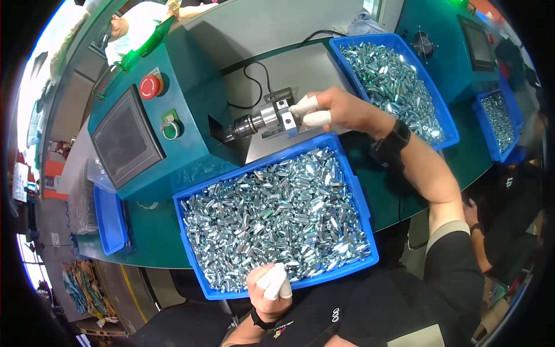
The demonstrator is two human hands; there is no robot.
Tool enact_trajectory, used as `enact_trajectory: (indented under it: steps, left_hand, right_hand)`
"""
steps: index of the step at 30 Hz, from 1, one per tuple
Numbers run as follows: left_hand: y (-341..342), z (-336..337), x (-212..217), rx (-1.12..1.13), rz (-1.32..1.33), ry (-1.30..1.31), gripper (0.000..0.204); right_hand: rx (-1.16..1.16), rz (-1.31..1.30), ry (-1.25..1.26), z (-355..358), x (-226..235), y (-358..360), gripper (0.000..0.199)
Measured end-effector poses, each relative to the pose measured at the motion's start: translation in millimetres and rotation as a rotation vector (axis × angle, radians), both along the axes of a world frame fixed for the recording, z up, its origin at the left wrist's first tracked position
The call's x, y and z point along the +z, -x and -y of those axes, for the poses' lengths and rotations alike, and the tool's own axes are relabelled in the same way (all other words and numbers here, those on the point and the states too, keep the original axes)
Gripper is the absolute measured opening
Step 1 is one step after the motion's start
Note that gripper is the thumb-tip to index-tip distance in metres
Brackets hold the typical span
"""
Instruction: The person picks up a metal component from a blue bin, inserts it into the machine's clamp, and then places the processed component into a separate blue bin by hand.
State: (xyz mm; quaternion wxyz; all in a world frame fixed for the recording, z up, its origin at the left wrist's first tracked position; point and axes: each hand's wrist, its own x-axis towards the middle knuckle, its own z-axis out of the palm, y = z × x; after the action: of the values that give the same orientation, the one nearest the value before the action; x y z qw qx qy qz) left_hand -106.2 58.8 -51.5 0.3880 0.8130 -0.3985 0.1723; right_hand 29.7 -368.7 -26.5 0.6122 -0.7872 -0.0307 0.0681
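Touching metal fixture (288,120): right hand (341,109) | left hand (269,292): curled, palm hidden | 2 grips: hold indistinct, can't tell

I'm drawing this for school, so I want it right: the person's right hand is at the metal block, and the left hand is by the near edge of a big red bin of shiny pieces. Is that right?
Almost! The big bin is blue, not red, as the head view shows. The rest is right.
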Motion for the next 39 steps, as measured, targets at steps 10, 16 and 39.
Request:
enact_trajectory:
  steps: [10, 16, 39]
  left_hand:
    - [-11, -12, -2, -0.207, -0.024, 0.02, 0.021]
    - [-11, -14, -4, -0.232, -0.062, 0.041, 0.023]
    - [-10, -6, 2, -0.259, -0.085, 0.064, 0.021]
  right_hand:
    - [0.005, 0.029, -0.084, -6, 12, 4, 0.04]
    - [0.006, 0.035, -0.064, -6, 18, 6, 0.041]
    - [-0.484, 0.26, 1.018, -43, 44, -3, 0.048]
